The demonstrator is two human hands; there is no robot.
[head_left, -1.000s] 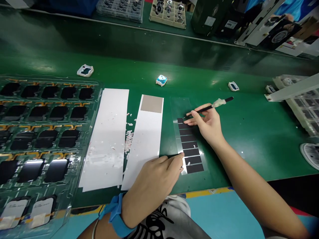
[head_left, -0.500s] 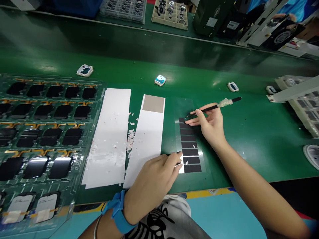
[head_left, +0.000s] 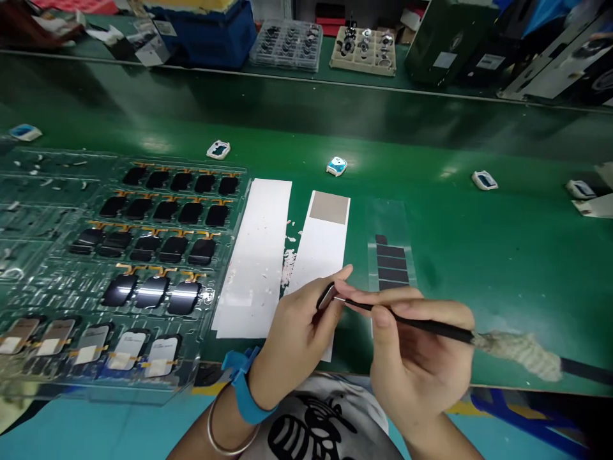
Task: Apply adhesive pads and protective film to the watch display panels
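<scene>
Centre frame, left hand (head_left: 297, 326) pinches a panel (head_left: 326, 297), likely light, stiff, fragile; best held by edges; right hand (head_left: 419, 358) grips tool (head_left: 454, 331).

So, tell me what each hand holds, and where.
Left hand: a small dark-edged piece, between thumb and fingers, its gripped part mostly hidden. Right hand: the black tool, by its shaft ahead of the wrapping.

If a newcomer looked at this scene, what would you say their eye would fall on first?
Probably the right hand, low near the middle, aiming a slim black tool at a small dark-rimmed part in the left hand. Next, the blue wristband on the left wrist, then black display panels in rows at left.
</scene>
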